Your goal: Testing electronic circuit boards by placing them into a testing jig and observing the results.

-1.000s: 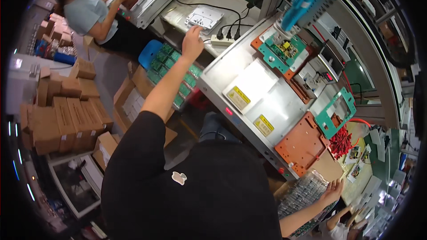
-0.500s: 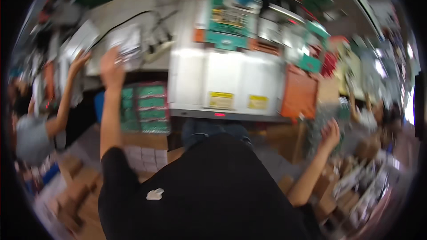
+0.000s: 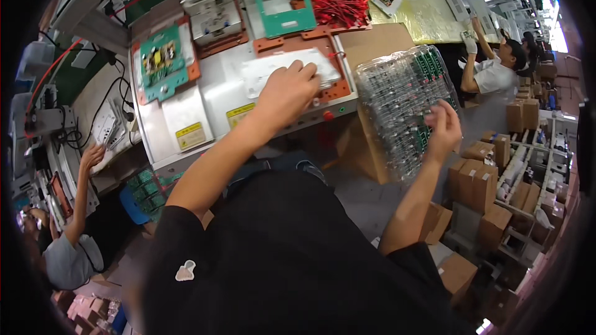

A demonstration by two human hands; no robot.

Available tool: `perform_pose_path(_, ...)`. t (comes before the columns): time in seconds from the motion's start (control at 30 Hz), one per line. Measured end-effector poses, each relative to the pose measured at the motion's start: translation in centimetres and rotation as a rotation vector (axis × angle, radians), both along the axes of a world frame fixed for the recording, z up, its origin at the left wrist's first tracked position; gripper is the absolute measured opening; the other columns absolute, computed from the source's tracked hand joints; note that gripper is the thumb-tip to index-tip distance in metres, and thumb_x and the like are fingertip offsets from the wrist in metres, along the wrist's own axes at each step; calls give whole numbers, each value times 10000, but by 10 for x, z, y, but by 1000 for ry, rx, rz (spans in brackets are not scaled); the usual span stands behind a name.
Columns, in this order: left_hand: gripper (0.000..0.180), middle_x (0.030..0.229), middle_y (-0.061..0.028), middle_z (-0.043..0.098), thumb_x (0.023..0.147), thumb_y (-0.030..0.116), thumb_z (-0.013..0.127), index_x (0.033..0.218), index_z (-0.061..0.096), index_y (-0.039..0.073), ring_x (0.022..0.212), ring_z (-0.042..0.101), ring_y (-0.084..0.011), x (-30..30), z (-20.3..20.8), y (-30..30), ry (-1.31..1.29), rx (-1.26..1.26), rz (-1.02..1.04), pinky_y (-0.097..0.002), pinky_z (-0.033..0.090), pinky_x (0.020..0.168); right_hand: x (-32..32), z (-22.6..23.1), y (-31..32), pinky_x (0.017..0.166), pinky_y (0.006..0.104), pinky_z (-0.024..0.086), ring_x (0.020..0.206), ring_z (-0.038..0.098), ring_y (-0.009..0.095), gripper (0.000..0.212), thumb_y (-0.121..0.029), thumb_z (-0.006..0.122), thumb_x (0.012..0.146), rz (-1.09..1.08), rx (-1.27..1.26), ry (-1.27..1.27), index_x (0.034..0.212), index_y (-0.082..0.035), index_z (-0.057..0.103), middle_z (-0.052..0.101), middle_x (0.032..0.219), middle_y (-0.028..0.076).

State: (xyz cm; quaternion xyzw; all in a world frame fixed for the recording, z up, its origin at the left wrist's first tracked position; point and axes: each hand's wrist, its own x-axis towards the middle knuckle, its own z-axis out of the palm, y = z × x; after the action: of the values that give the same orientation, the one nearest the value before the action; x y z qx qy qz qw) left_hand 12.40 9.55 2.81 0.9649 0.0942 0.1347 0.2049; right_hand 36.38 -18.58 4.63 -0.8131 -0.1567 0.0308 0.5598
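My left hand (image 3: 290, 94) is over the bench with its fingers bent down onto a flat white panel (image 3: 267, 69), gripping it near its right part. The panel lies above an orange-brown fixture plate (image 3: 338, 90) at the bench's right end. My right hand (image 3: 442, 129) is over a clear plastic tray (image 3: 388, 93) packed with rows of small green circuit boards (image 3: 428, 65). Its fingers are loosely bent and apart, and I see nothing held in them. Whether the fingertips touch the boards is unclear.
A green fixture holding a circuit board (image 3: 160, 59) stands at the bench's left. Behind the panel are an empty green frame (image 3: 282, 22) and a pile of red wires (image 3: 340, 9). Co-workers sit at both sides; cardboard boxes (image 3: 478, 183) stand at right.
My view has turned to the right. My left hand has gone from the white items at the left to the bench's right end. My right hand has come over the tray of boards.
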Motion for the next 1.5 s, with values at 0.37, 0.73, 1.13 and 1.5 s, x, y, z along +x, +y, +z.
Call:
perform_pose_path(0.37, 208, 1183, -132, 625, 896, 121, 695, 1089, 710, 44, 1028, 613, -338, -9, -59, 50, 138, -285, -109, -408, 514, 879, 5, -25, -78, 621, 224, 508, 703, 621, 89, 198, -104, 591, 999, -123, 118, 95, 1139, -3, 690, 692, 906, 54)
perform_pose_path(0.73, 349, 1522, -132, 454, 975, 122, 612, 1323, 643, 107, 1438, 365, -365, -30, -64, 40, 175, -75, 183, -422, 332, 1159, 43, -18, -48, 631, 202, 475, 726, 588, 38, 162, -65, 659, 951, -3, -205, -32, 1092, -10, 717, 672, 842, -8)
perform_pose_path(1.13, 327, 1494, -167, 477, 934, 119, 644, 1258, 667, 84, 1406, 404, -389, -11, -76, 19, 76, -176, 225, -453, 338, 1154, 167, -83, 44, 754, 493, 535, 882, 669, 409, 198, -247, 648, 887, 395, -869, -501, 936, -80, 743, 712, 909, 181)
perform_pose_path(1.5, 329, 1364, -146, 590, 874, 47, 705, 1201, 693, 86, 1254, 570, -338, 24, 17, -24, -481, -383, 370, -399, 509, 979, 104, 28, 99, 689, 256, 542, 756, 663, 118, 239, -196, 618, 997, 813, -337, 232, 1046, 28, 687, 667, 857, 33)
